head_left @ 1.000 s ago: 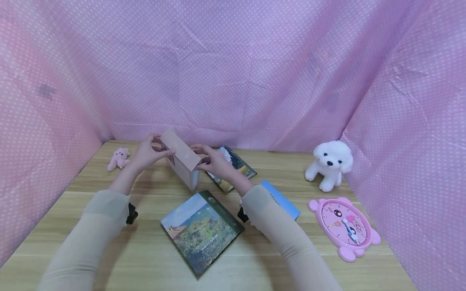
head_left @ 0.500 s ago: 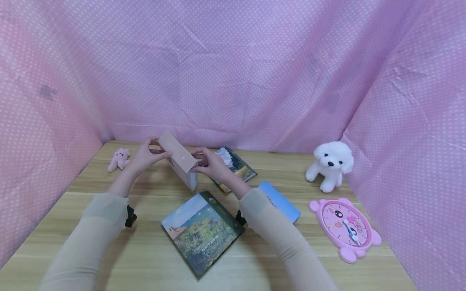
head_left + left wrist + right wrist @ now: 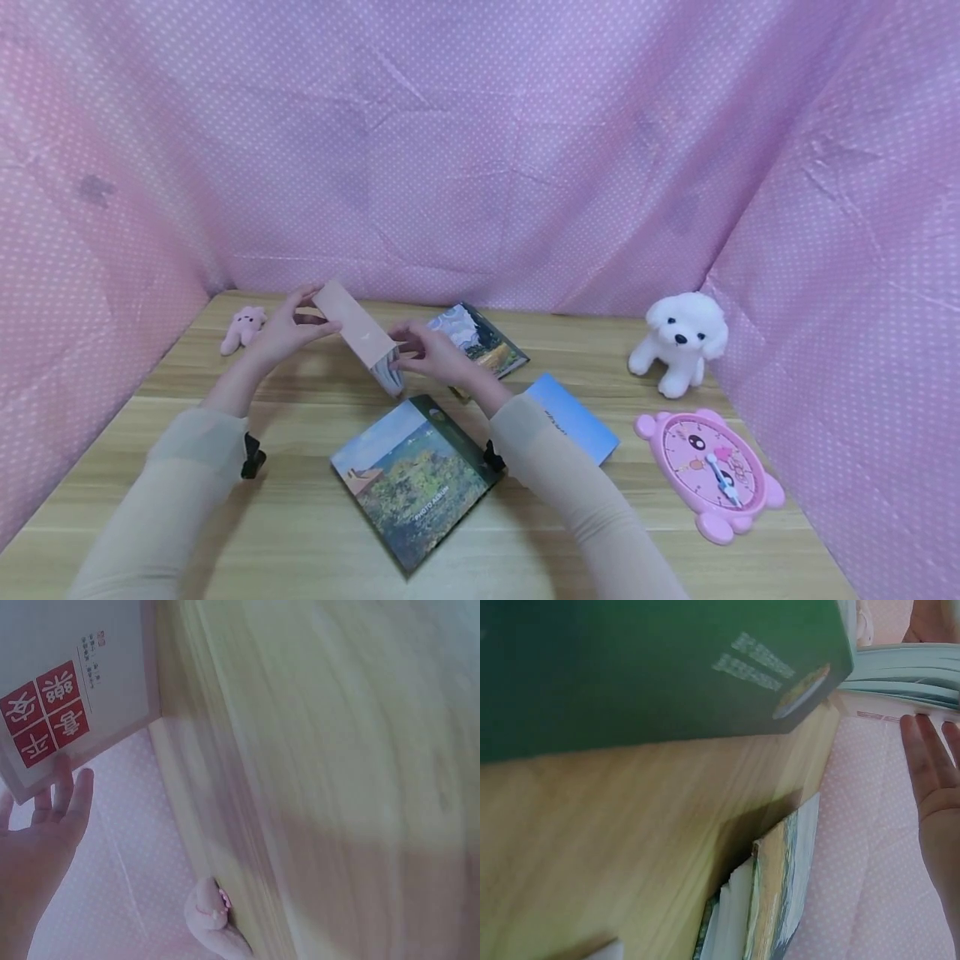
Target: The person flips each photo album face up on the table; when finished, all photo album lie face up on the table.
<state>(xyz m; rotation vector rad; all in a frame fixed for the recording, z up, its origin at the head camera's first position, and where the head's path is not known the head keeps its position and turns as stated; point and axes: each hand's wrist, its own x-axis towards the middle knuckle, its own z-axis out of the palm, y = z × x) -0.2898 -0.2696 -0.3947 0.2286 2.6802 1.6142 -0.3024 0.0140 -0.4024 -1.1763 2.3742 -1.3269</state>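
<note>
A thick pale album (image 3: 354, 325) stands tilted on the wooden table in the head view, spine uppermost and page edges toward the right. My left hand (image 3: 288, 327) grips its far-left end, thumb on the near cover and fingers around the back. At the other end, my right hand (image 3: 438, 357) holds it by the far cover. The left wrist view shows red squares with white characters on its cover (image 3: 97, 667). Loose pages (image 3: 907, 664) fan slightly in the right wrist view, with fingertips on the cover beneath; the right thumb is hidden there.
A landscape photo album (image 3: 420, 487) lies in front, with another painted-cover album (image 3: 491, 342) behind right and a blue booklet (image 3: 573, 417) partly under my right sleeve. A small pink plush (image 3: 243, 327) sits left; a white toy dog (image 3: 678, 342) and pink toy clock (image 3: 708, 467) are right.
The pale album has moved slightly left and lower, its spine leaning more toward the left. Both hands have moved with it, and more of its page edges show.
</note>
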